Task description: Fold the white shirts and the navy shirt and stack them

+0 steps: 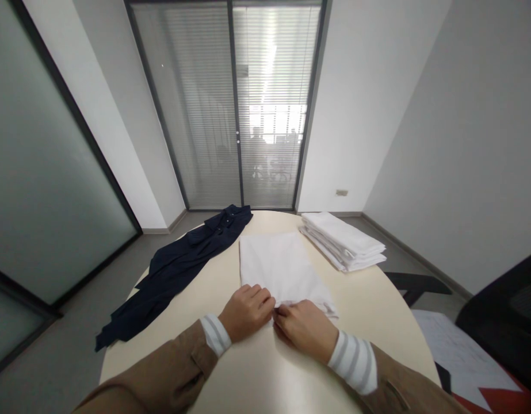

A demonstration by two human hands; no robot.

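A white folded cloth lies flat on the round cream table, its near edge toward me. My left hand is closed on that near edge at its left part. Right beside it, my right hand pinches the same edge near the middle, the fingertips of both hands almost touching. Some of the edge is hidden under my fingers. At the right corner, the cloth's layered hem shows past my right hand.
Dark navy trousers lie lengthwise along the table's left side. A stack of folded white cloths sits at the back right. Beyond the right edge stands a black chair, with a white and red item near it. Glass doors with blinds face me.
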